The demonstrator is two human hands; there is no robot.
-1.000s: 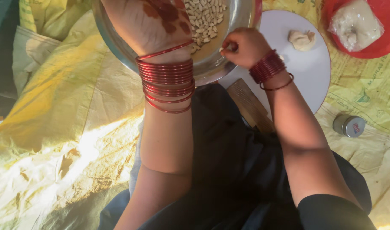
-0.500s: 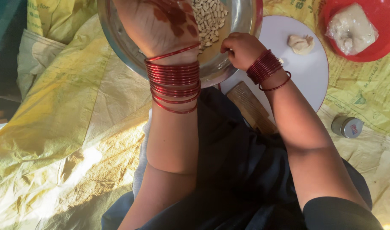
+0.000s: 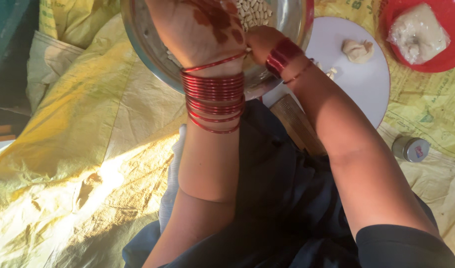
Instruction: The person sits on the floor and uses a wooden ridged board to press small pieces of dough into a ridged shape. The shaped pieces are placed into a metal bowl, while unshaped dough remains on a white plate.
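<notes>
Closest to me, across my lap, my dark dress point(image 3: 287, 198) is covering my legs, and both my forearms are reaching forward over it. Under and around me a yellow sheet point(image 3: 78, 164) is lying crumpled, with sunlight falling on it at my left. Beside my right arm a small round tin point(image 3: 410, 148) is sitting on the sheet, and a wooden board point(image 3: 297, 124) is poking out from under the white plate, just past my knee.

Further out, red bangles point(image 3: 213, 97) are stacked on my left wrist. My left hand point(image 3: 200, 27) is resting over the near rim of the steel bowl point(image 3: 148, 49), back of the hand up; I cannot tell how its fingers are set, because they are running out of view. My right hand point(image 3: 263, 43) is curled at the bowl's near right edge, fingers bunched together; whether they are pinching anything I cannot tell. Pale beans point(image 3: 252, 12) are lying inside the bowl, between and beyond my hands.

Farther right, a white plate point(image 3: 356, 84) is carrying a small lump of dough point(image 3: 357, 49). Beyond it, a red plate point(image 3: 448, 54) is holding a bagged pale lump point(image 3: 418, 32).
</notes>
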